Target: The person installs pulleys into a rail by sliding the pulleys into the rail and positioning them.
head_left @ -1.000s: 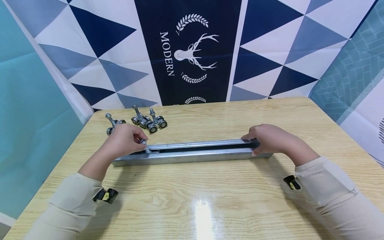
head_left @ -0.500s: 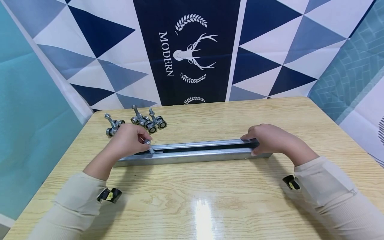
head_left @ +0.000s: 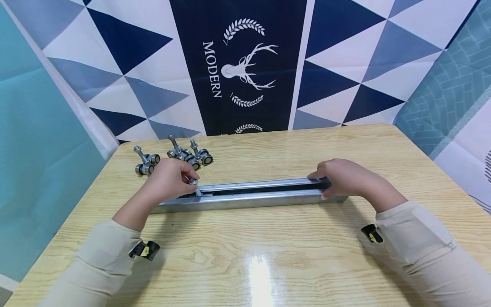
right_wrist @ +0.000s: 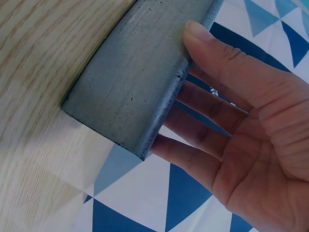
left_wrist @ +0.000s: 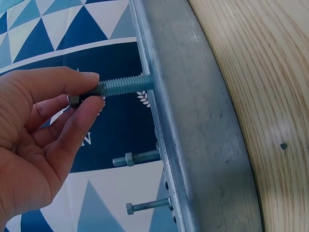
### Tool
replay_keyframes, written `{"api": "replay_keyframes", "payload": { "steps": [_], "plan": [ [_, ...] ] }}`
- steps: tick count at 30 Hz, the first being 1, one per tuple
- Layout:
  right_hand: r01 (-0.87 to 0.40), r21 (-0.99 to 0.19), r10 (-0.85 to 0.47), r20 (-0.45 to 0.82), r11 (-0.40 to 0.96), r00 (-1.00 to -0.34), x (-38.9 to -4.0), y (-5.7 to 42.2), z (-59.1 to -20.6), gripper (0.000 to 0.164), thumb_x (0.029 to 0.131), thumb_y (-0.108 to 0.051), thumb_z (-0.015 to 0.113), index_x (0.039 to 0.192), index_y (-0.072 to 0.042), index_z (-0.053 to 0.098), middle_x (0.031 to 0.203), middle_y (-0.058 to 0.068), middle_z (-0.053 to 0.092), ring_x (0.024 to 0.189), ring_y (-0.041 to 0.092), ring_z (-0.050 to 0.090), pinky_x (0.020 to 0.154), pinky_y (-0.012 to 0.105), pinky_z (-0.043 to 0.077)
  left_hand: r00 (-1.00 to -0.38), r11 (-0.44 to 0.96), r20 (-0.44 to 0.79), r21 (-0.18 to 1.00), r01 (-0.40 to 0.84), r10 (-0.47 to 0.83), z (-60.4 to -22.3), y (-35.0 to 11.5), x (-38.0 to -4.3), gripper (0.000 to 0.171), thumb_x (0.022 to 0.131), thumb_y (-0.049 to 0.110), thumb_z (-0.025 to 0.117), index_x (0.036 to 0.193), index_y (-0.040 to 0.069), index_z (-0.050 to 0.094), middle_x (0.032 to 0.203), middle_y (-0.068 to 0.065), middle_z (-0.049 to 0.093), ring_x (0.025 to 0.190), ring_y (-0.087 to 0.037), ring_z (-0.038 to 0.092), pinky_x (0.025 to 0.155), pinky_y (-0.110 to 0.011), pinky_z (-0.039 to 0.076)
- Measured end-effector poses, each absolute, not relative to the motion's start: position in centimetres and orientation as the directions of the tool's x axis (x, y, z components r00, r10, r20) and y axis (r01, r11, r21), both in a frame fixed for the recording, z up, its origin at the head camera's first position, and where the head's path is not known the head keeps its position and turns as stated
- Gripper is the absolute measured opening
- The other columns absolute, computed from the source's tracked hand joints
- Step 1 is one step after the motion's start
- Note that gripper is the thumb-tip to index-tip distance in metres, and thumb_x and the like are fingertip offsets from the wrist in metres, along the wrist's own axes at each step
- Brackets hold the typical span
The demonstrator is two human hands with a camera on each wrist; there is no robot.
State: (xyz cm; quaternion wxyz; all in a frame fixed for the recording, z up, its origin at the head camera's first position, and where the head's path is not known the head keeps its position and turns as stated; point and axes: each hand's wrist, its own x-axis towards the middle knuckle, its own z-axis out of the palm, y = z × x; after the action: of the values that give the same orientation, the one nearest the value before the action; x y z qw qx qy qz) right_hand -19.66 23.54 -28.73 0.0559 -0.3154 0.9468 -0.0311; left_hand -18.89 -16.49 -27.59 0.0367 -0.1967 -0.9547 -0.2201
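Note:
A long galvanized steel channel rail point(head_left: 249, 201) lies across the table with its slot facing up. At its left part my left hand point(head_left: 168, 178) pinches the threaded bolt point(left_wrist: 123, 87) of a roller trolley between thumb and forefinger, near the nut at the bolt's top. The bolt stands up out of the slot; the trolley's wheels are hidden inside the rail. My right hand point(head_left: 345, 181) grips the rail's right end, thumb on the near wall and fingers over the far side. In the right wrist view the thumb point(right_wrist: 198, 33) presses at the rail's upper edge.
Behind my left hand stand more roller trolleys with upright bolts: one point(head_left: 144, 164) at the left and two close together, the right one point(head_left: 206, 157) nearest the rail. A patterned cloth point(head_left: 249, 64) hangs behind the wooden table point(head_left: 215, 256). A small dark speck point(left_wrist: 283, 145) lies on the wood.
My left hand has slid rightward along the slot, carrying the bolt with it by a short distance. The right hand keeps its place on the rail's end.

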Motion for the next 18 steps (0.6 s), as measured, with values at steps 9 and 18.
{"api": "replay_keyframes", "payload": {
  "steps": [9, 18],
  "plan": [
    [-0.596, -0.085, -0.602, -0.086, 0.798, -0.794, -19.6, 23.5, -28.7, 0.055, 0.061, -0.025, 0.080, 0.110, -0.007, 0.063, 0.096, 0.005, 0.060, 0.085, 0.021, 0.058, 0.072, 0.040, 0.047, -0.915, 0.817, 0.146, 0.415, 0.401, 0.375, -27.6, -15.7, -18.9, 0.012, 0.068, 0.013, 0.073, 0.079, 0.015, 0.069, 0.072, 0.006, 0.063, 0.064, -0.007, 0.058, 0.062, -0.030, 0.048],
    [-0.592, -0.093, -0.599, -0.087, 0.800, -0.796, -19.5, 23.4, -28.7, 0.055, 0.061, -0.024, 0.080, 0.110, -0.007, 0.063, 0.095, 0.005, 0.060, 0.084, 0.020, 0.058, 0.072, 0.040, 0.047, -0.917, 0.808, 0.135, 0.437, 0.394, 0.375, -27.5, -14.9, -18.9, 0.011, 0.068, 0.012, 0.074, 0.077, 0.015, 0.068, 0.071, 0.006, 0.062, 0.064, -0.007, 0.058, 0.060, -0.028, 0.048]
  ]
}}
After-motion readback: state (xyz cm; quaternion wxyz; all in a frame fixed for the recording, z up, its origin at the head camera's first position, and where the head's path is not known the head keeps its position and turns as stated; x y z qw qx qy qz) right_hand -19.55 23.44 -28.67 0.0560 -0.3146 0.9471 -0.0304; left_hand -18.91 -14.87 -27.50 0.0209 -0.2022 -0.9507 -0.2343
